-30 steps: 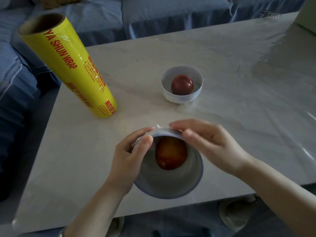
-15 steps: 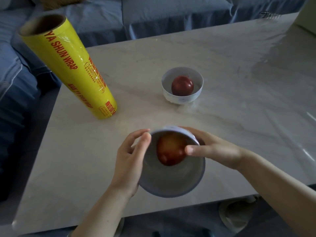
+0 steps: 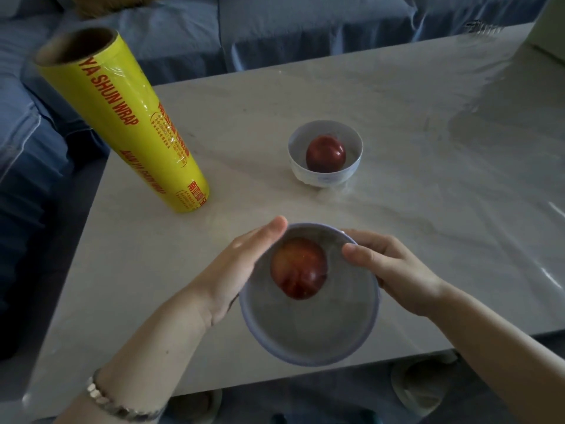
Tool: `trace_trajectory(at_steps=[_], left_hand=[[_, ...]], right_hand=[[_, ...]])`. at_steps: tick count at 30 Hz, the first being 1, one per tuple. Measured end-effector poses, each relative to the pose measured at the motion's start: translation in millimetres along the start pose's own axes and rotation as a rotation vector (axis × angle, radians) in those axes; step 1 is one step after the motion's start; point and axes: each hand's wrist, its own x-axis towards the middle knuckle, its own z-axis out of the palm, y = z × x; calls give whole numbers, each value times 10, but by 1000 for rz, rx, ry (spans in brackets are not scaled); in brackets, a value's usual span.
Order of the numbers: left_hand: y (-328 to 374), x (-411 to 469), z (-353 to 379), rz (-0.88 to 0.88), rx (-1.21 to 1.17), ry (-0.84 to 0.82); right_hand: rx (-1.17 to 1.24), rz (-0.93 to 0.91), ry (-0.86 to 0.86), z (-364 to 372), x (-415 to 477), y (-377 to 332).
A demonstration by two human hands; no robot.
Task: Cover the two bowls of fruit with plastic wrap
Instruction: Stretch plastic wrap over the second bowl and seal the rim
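A pale bowl (image 3: 308, 335) with a red-orange fruit (image 3: 299, 267) sits near the table's front edge, a film of plastic wrap stretched hazily over its top. My left hand (image 3: 235, 270) lies flat against the bowl's left side. My right hand (image 3: 388, 270) cups the right side, thumb resting on the rim. A second, smaller white bowl (image 3: 325, 175) with a dark red fruit (image 3: 325, 153) stands farther back, with no hand near it. The yellow roll of plastic wrap (image 3: 122, 117) stands upright at the left.
The marble table (image 3: 428, 194) ends just below the near bowl. A blue sofa (image 3: 275, 29) runs along the far and left sides. A pale box corner (image 3: 550, 32) stands at the far right. Slippers show on the floor under the table edge.
Both hands slid from the bowl's far rim down onto its sides, pressing the wrap there. The bowl stays in place.
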Motion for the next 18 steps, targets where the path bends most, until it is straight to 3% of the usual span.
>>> trace_trajectory(at_steps=[6,13,18], left_hand=[[-141,-52,87,261,111,227],[-244,-117,123,267,108,274],[-290,-146,74,242,128,206]], right_hand=[[-58,-11,21,50,-21,-101],[-343,184,67,1,172,-300],[-497,210,20,-36,228,-349]])
